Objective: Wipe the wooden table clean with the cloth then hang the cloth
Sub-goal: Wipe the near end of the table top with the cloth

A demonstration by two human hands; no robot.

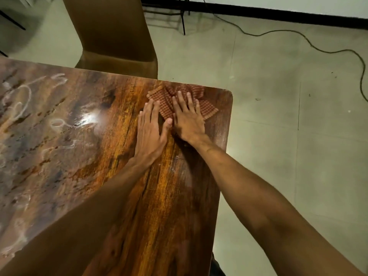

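A red-and-tan checked cloth (166, 103) lies bunched near the far right corner of the wooden table (111, 148). My right hand (188, 121) presses flat on top of the cloth, fingers spread and pointing away from me. My left hand (152, 130) lies flat on the bare wood just left of it, its fingertips at the cloth's left edge and its thumb touching the right hand. White chalky smears and loops (22, 100) cover the left part of the tabletop.
A brown chair (113, 34) stands at the table's far edge. The table's right edge (227, 136) drops to a pale tiled floor. A black cable (310, 43) snakes over the floor at the back right, and thin black stand legs (183, 22) rise by the wall.
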